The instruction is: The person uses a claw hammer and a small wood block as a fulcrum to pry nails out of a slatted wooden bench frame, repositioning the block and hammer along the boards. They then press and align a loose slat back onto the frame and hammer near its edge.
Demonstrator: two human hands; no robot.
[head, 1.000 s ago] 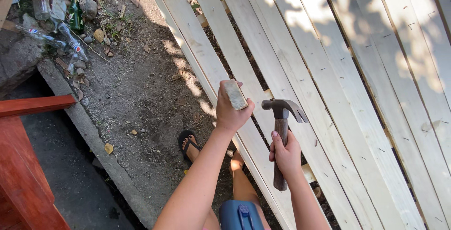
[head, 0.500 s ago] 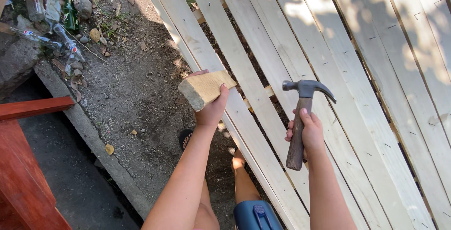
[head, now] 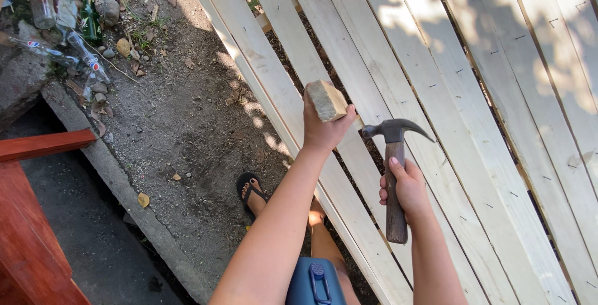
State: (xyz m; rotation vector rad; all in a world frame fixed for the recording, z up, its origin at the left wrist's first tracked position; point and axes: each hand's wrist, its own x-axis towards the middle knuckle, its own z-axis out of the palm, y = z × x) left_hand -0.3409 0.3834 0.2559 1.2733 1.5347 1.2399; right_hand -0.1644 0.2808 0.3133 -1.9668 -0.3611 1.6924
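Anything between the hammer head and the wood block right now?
Nothing visible. The hammer in the right hand has its head just right of the block held by the left hand; only open air over the slats between them.

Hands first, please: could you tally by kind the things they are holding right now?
Wooden block, in the left hand: 1
Claw hammer, in the right hand: 1
Total: 2
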